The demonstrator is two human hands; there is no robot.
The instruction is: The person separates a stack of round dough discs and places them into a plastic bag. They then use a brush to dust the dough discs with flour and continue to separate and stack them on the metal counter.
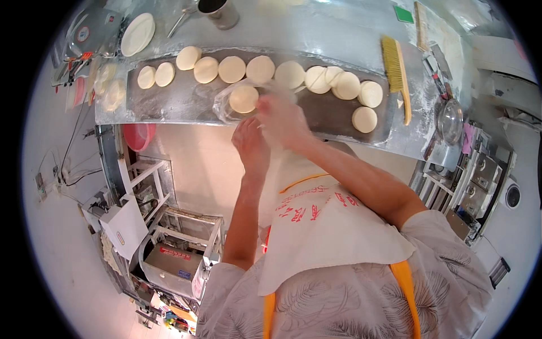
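Observation:
A pale round dough disc (244, 100) lies in or on a clear plastic bag (222, 106) near the front edge of the dark tray. My left hand (250, 142) is right below the bag, its fingers curled together; what they pinch, if anything, is hidden. Just right of that disc is my right hand (282, 120), smeared by motion, so its fingers cannot be read. Behind both hands runs an uneven row of more dough discs (231, 69), some overlapping toward the right, with a single disc (364, 120) closest to the tray's right front.
The dark tray (169, 101) rests on a floury metal table. A wooden-handled brush (395, 70) and a round strainer (450, 121) are at the right. A metal cup (222, 14) and a white plate (138, 34) stand behind. Below the table hangs a pink basin (139, 137).

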